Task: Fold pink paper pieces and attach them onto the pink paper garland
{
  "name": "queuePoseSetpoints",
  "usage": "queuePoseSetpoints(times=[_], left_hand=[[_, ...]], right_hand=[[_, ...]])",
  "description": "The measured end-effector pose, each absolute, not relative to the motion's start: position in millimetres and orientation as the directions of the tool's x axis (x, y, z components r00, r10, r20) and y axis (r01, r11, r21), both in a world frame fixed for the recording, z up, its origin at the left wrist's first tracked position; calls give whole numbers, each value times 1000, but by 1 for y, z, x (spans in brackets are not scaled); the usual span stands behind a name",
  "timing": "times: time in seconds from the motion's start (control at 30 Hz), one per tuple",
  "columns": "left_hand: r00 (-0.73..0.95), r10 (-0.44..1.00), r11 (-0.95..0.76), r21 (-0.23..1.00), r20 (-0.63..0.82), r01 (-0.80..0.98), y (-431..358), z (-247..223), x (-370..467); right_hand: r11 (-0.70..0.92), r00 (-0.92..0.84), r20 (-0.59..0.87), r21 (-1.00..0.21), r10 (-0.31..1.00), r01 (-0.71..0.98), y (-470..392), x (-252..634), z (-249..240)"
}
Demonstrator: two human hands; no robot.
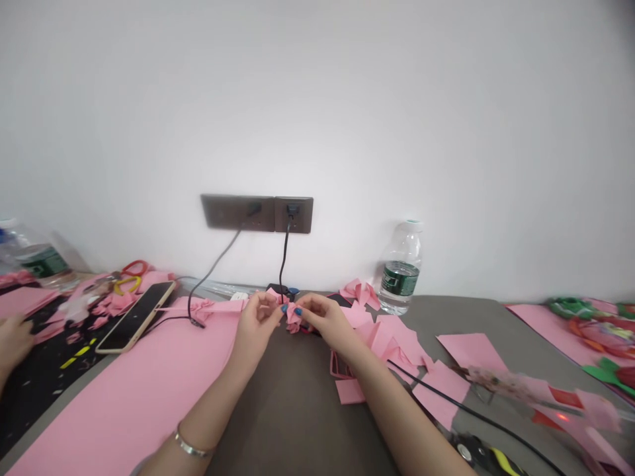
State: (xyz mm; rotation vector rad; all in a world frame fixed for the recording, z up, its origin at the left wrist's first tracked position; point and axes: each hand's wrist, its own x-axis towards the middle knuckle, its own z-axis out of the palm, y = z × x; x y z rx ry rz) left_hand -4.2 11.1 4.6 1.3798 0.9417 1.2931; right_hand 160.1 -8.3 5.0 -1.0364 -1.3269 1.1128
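Between my two hands is a small folded and crinkled piece of pink paper (292, 318), pinched from both sides. My left hand (258, 318) has its thumb and forefinger closed on the paper's left side. From the right, my right hand (325, 318) grips the same piece with thumb and fingertips. The paper is held above the grey table (292, 403), and its finer folds are too small to make out. A large pink sheet (163, 390) lies to the left of my left hand, while cut pink pieces (397, 337) are scattered beside my right forearm.
A water bottle (401, 268) stands against the wall at right. At left lie a phone (139, 317), yellow-handled scissors (127, 285) and another person's hand (14, 340). Black cables run from the wall socket (292, 215) and across the right side. A blurred glue gun (555, 403) lies at right.
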Motion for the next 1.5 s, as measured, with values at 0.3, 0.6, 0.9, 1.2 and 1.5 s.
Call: queuePoseSetpoints(times=[0.3,0.6,0.9,1.2,1.5], left_hand=[[296,955,20,997,3,-76,10,-2,0],[223,969,-72,984,108,-165,7,7,-2],[210,951,-220,974,225,-46,9,8,-3],[193,956,-220,975,222,-33,9,8,-4],[135,970,-188,975,203,-120,5,15,-2]], right_hand=[[246,41,243,-966,969,-80,-7,159,9],[276,-19,277,-960,961,-55,-7,159,7],[245,-42,248,-967,968,-66,-7,158,4],[283,-21,283,-959,959,-35,-7,157,3],[408,8,413,-904,911,128,-15,154,9]])
